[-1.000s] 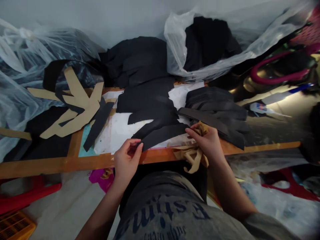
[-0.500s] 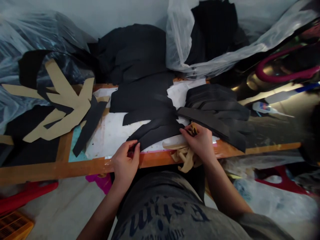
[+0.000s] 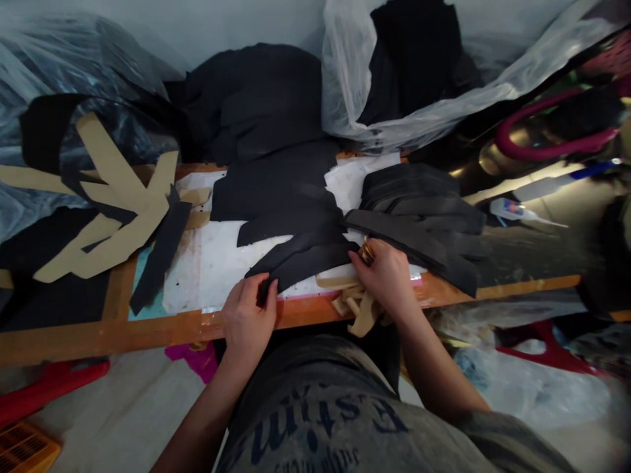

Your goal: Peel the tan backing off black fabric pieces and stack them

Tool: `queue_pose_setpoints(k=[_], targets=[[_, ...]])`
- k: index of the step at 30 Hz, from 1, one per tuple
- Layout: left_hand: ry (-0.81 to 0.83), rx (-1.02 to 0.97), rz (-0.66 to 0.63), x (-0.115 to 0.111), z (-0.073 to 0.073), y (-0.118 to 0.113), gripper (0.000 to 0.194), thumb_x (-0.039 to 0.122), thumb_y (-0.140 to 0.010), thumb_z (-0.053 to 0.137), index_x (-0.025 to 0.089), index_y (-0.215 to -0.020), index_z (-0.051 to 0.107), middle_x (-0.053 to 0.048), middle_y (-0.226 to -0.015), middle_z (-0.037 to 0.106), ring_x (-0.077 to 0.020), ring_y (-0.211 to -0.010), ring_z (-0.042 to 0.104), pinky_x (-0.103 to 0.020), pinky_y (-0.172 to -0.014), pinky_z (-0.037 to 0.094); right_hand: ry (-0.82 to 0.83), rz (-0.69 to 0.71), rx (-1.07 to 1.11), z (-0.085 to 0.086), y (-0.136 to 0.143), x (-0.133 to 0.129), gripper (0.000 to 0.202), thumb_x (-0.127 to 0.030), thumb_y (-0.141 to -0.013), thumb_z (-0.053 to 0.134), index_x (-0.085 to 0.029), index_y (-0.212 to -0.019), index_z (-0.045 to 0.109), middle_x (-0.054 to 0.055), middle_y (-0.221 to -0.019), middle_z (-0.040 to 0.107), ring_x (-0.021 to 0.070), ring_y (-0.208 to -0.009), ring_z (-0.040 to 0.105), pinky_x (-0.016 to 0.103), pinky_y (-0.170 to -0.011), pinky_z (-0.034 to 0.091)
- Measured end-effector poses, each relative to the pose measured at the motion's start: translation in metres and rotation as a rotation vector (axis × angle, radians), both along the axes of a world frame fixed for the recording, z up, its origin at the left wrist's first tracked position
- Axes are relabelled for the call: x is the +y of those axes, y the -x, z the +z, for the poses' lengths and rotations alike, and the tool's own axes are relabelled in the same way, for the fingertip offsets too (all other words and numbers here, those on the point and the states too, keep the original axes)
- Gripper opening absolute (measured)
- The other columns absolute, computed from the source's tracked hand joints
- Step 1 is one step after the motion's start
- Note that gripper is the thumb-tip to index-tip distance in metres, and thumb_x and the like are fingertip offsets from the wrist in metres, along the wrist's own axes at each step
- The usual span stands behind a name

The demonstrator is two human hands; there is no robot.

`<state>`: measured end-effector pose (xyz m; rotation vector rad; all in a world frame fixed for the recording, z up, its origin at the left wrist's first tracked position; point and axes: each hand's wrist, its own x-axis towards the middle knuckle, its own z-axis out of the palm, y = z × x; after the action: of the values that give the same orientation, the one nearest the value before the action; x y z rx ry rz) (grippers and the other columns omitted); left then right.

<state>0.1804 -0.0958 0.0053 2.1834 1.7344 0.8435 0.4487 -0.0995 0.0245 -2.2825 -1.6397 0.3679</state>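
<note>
A dark curved strip (image 3: 315,263) of thin sheet material lies nearest me at the front of a layered row of black pieces (image 3: 280,190). My left hand (image 3: 250,315) has its thumb and fingertips closed on the strip's left end. At the other end is my right hand (image 3: 387,276), its thumb and forefinger at the strip's tip. Curled tan material (image 3: 365,253) shows in that hand's closed fingers. Beneath its wrist, crumpled tan strips (image 3: 362,312) hang over the table's front edge. White sheeting (image 3: 207,263) lies under the black pieces.
Dark strips are stacked in a fan (image 3: 419,210) on the right. Tan and black cut pieces (image 3: 123,217) overlap on the left. A small glue-like bottle (image 3: 513,210) lies at the far right. Clear plastic (image 3: 345,72) covers black stock behind. Orange-brown tape runs along the table edge (image 3: 162,335).
The whole view has shifted slightly. My left fingers sit a little more over the strip's end, and my right hand stays at the other end with the tan material.
</note>
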Motion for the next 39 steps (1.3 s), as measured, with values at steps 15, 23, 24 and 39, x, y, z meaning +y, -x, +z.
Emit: queue_pose_setpoints(k=[15,23,24,39], targets=[[0.112,0.009,0.023,-0.006,0.004,0.008,0.051,0.041,-0.083,0.077,0.015,-0.124,0.061,-0.012,-0.111,0.061,-0.0281,-0.103,0.064,-0.044,-0.089,0.057,0.401,0.131,-0.362,0.039,-0.010,0.024,0.047,-0.060,-0.095,0.061,-0.015,-0.095,0.076,0.017,-0.088,0.076,0.0312,-0.080,0.071,0.033,-0.064,0.040],[-0.072,0.116,-0.115,-0.007,0.006,0.002,0.050,0.037,-0.099,0.055,0.012,-0.142,0.052,-0.022,-0.138,0.060,-0.0306,-0.128,0.059,-0.047,-0.107,0.050,0.127,0.430,-0.250,0.046,0.038,0.001,0.038,-0.035,-0.099,0.057,-0.019,-0.132,0.067,0.014,-0.134,0.068,0.0255,-0.093,0.073,0.031,-0.069,0.051],[-0.073,0.177,-0.193,-0.009,0.006,-0.001,0.053,0.035,-0.101,0.051,0.013,-0.149,0.046,-0.021,-0.147,0.055,-0.0307,-0.137,0.054,-0.050,-0.113,0.044,0.104,0.524,-0.216,0.041,0.046,-0.003,0.045,-0.032,-0.099,0.056,-0.022,-0.142,0.060,0.012,-0.146,0.061,0.0238,-0.093,0.073,0.031,-0.070,0.053],[-0.086,-0.006,-0.267,0.002,-0.008,0.033,0.044,0.027,-0.099,0.052,0.020,-0.143,0.054,-0.014,-0.128,0.066,-0.0226,-0.122,0.063,-0.042,-0.109,0.051,0.053,0.147,-0.063,0.026,0.011,-0.010,0.042,-0.030,-0.093,0.060,-0.014,-0.132,0.064,0.016,-0.122,0.069,0.0273,-0.087,0.071,0.034,-0.070,0.049]])
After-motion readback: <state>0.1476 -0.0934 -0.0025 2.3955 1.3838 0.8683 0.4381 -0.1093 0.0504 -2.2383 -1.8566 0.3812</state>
